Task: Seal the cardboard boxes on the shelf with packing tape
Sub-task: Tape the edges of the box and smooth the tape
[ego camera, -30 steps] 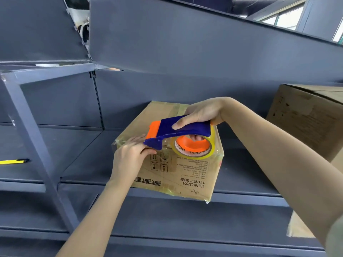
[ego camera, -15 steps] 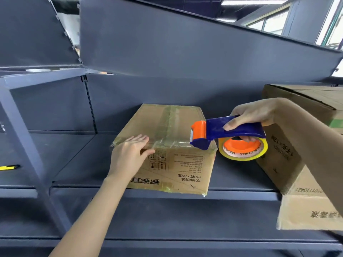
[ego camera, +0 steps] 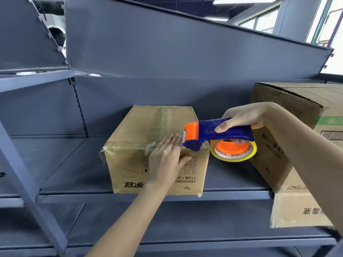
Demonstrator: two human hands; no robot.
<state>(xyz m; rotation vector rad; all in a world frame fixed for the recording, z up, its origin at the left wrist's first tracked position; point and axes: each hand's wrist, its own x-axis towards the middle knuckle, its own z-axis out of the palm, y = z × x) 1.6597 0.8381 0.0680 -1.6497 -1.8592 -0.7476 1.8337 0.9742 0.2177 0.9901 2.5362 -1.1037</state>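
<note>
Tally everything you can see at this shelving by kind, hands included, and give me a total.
Cardboard boxes: 3 (small box, large box, lower box)
Tape dispenser: 1
Tape roll: 1
Hands: 2 (left hand, right hand)
Total: 7

Dark grey metal shelving [ego camera: 167,93] is seen behind and below the grip. A slanted upright [ego camera: 26,182] is set well left of it. Windows [ego camera: 263,23] and a lit ceiling strip [ego camera: 245,0] are seen high above, to its right
</note>
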